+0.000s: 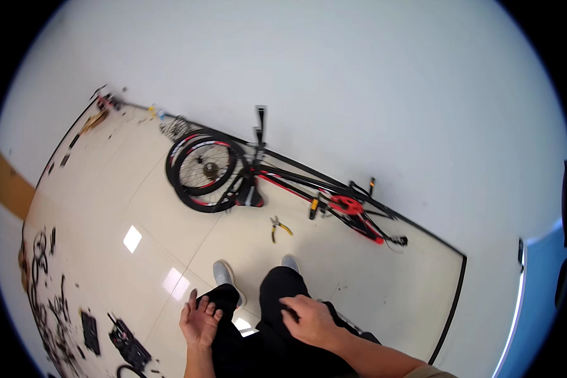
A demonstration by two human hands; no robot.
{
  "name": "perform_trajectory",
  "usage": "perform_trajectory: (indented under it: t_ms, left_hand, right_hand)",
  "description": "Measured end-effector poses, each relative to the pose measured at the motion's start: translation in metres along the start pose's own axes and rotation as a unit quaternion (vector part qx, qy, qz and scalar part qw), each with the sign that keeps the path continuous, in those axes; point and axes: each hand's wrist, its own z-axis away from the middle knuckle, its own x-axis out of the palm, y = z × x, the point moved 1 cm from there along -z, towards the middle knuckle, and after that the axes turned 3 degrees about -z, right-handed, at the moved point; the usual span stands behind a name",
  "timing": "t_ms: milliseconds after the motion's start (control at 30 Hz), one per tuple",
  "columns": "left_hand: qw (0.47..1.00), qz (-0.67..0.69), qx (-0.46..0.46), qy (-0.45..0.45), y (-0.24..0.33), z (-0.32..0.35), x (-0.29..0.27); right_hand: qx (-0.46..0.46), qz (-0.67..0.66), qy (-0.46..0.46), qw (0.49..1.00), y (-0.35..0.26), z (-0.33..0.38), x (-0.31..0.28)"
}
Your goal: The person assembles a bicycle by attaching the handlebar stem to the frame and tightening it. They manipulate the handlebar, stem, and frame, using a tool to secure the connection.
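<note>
My left hand (200, 321) is turned palm up over my left thigh, fingers apart and loosely bent, with nothing in it. My right hand (310, 321) hovers at my right leg, its fingers half curled and thumb apart. Only dark trouser cloth shows in that gap. Past my feet lie pliers (280, 229) with yellow and black handles, spread on the floor. Beyond them a black and red bicycle frame (296, 180) rests along the wall, with a saddle (250, 194), a red chainring (346, 205) and pedals. Two loose wheels (209, 171) overlap at its left end.
Several dark bicycle parts lie at the lower left, among them a black toolbox-like case (128, 343) and a flat black piece (90, 332). More items (107, 103) sit in the far left corner. A white wall (359, 82) with dark skirting borders the tiled floor (164, 242).
</note>
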Motion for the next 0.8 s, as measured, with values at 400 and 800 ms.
perform_trajectory:
  t_ms: [400, 800]
  left_hand:
    - [0.983, -0.143, -0.114, 0.031, -0.005, -0.092, -0.001]
    - [0.635, -0.723, 0.173, -0.209, -0.094, -0.206, -0.067]
  right_hand:
    - [-0.027, -0.064, 0.005, 0.998, -0.02, -0.037, 0.043]
    - [0.087, -0.157, -0.123, 0.976, 0.065, -0.193, 0.203]
